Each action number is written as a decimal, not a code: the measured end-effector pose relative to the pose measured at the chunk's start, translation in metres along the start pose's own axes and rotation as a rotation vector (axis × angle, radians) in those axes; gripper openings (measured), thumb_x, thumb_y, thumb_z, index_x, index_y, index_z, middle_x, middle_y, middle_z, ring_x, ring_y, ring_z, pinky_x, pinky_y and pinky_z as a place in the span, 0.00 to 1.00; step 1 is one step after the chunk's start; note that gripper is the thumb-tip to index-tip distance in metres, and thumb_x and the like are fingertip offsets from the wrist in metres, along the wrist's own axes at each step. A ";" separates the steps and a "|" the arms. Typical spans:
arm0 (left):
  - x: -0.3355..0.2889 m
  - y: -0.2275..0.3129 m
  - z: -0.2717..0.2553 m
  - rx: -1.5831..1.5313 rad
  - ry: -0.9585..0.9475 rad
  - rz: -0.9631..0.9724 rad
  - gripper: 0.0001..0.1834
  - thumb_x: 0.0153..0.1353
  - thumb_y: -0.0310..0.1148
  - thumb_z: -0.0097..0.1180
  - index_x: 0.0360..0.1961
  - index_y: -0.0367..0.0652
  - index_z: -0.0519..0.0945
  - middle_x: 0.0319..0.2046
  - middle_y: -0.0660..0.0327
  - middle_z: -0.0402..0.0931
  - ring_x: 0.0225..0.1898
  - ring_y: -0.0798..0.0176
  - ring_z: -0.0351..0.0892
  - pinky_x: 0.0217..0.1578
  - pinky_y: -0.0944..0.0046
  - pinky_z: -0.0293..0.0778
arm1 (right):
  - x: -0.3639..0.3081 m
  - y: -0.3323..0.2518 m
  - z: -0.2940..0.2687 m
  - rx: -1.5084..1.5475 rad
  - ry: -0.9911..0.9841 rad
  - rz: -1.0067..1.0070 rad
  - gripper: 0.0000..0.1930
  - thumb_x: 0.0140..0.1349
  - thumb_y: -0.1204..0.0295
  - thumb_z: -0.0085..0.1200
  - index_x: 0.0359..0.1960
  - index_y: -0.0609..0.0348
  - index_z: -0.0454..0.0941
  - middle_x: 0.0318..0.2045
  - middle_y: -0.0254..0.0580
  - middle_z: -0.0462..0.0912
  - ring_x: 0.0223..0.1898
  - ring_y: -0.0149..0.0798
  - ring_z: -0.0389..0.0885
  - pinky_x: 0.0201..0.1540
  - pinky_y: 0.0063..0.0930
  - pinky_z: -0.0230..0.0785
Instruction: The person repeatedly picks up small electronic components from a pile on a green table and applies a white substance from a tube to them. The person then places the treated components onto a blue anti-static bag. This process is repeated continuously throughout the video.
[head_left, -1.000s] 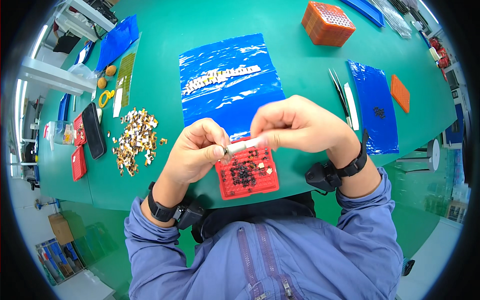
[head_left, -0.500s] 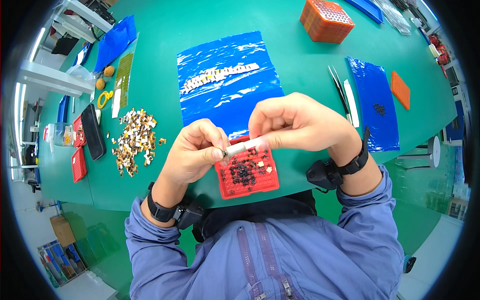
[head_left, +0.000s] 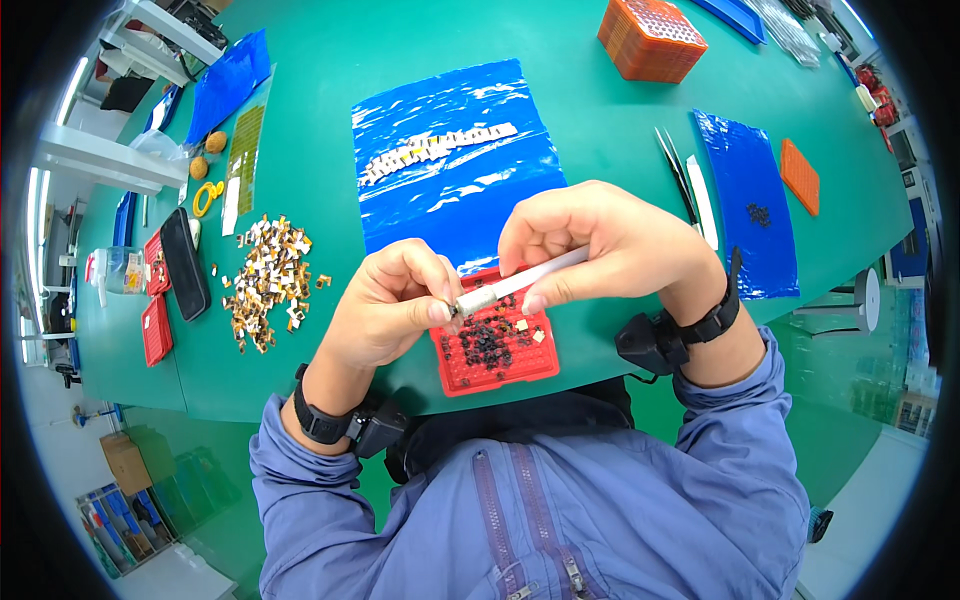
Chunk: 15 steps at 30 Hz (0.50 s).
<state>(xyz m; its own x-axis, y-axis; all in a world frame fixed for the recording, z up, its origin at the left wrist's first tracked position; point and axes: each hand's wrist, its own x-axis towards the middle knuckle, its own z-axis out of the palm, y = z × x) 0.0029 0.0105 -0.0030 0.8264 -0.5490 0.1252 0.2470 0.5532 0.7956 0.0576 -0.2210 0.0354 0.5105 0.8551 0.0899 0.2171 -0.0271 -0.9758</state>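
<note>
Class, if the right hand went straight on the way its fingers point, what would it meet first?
Probably the left hand, near the grey end of the white stick; the red tray seems lower, though depth is unclear.

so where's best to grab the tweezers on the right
Pinch the tweezers by their dark near half, probably from above and the left: they lie on the green table with slim, parted tips pointing away, and the white strip runs close along their right.
</note>
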 end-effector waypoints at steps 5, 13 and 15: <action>0.000 -0.001 -0.002 0.026 -0.003 -0.005 0.06 0.53 0.20 0.56 0.29 0.39 0.71 0.26 0.58 0.73 0.27 0.67 0.75 0.30 0.70 0.72 | 0.001 -0.002 -0.002 -0.084 0.007 -0.031 0.09 0.59 0.69 0.54 0.33 0.63 0.76 0.17 0.32 0.76 0.18 0.22 0.70 0.21 0.16 0.62; -0.002 -0.001 -0.003 0.065 -0.012 -0.030 0.06 0.53 0.20 0.57 0.28 0.38 0.71 0.26 0.57 0.73 0.28 0.66 0.75 0.31 0.69 0.74 | 0.001 -0.007 -0.007 -0.055 -0.082 0.140 0.08 0.58 0.71 0.55 0.32 0.64 0.77 0.17 0.34 0.76 0.18 0.22 0.69 0.20 0.16 0.60; -0.002 0.000 -0.003 0.069 -0.033 -0.042 0.06 0.53 0.20 0.57 0.28 0.38 0.71 0.25 0.56 0.73 0.27 0.66 0.75 0.31 0.68 0.73 | -0.001 0.001 -0.007 -0.086 -0.094 0.065 0.08 0.57 0.70 0.56 0.32 0.64 0.77 0.17 0.34 0.76 0.18 0.22 0.68 0.20 0.16 0.59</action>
<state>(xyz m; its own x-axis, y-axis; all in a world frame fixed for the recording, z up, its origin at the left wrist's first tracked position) 0.0028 0.0131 -0.0046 0.7985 -0.5921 0.1092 0.2449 0.4850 0.8395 0.0636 -0.2255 0.0361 0.4463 0.8949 0.0040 0.2587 -0.1247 -0.9579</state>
